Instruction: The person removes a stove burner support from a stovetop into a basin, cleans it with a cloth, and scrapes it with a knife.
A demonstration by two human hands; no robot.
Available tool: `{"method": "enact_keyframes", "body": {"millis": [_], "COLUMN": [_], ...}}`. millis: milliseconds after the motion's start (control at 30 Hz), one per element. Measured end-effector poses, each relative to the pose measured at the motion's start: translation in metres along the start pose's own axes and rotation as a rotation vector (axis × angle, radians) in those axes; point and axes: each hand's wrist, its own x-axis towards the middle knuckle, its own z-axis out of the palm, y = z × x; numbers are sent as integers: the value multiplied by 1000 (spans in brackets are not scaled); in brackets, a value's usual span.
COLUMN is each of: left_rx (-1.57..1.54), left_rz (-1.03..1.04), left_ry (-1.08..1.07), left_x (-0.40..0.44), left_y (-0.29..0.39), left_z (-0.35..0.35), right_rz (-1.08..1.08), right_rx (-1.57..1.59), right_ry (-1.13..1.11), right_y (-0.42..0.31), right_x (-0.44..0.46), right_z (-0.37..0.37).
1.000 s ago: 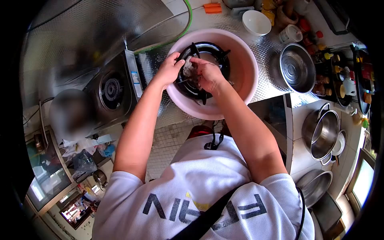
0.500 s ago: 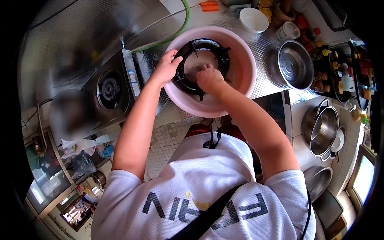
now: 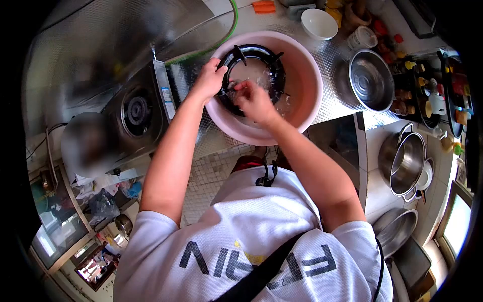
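Upper centre: my left hand [image 3: 208,83] grips the black ring [image 3: 261,49] in the pink basin [image 3: 313,68]; right hand [image 3: 255,104] curled, can't tell on what. Brace ring firmly.

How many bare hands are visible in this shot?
2. The left hand holds the left side of the black ring; the right hand is over the ring's near part, inside the pink basin's rim. No other hand shows.

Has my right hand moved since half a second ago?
Yes, your right hand has moved leftward, closer to the stationary stove.
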Motion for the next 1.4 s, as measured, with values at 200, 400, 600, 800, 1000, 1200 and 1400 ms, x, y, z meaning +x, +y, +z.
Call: {"method": "enact_keyframes", "body": {"millis": [200,400,600,800,1000,1200,1400], "left_rx": [-1,-95,-30,-70,-145,-140,-40], "left_rz": [-55,-102,-54,-71,-29,-11,67], "left_ry": [7,-58,-1,-49,-125,-130,-49], "left_x": [-3,-4,-2,-6,-6,-9,-7], "left_y": [5,1,-5,-1,-10,-3,-2], "left_z": [2,2,6,3,-5,-3,-5], "right_rz": [65,401,801,432,317,-238,336], "right_rx": [-317,-846,501,-455,-963,-1057,-518], "right_ry": [-78,-428,-152,-604,-312,-96,-299], "right_y": [-31,-15,-5,-19,-15,63,36], "right_x": [-22,0,4,6,26,31,46], "right_z": [25,-4,14,-8,-16,-27,-54]}}
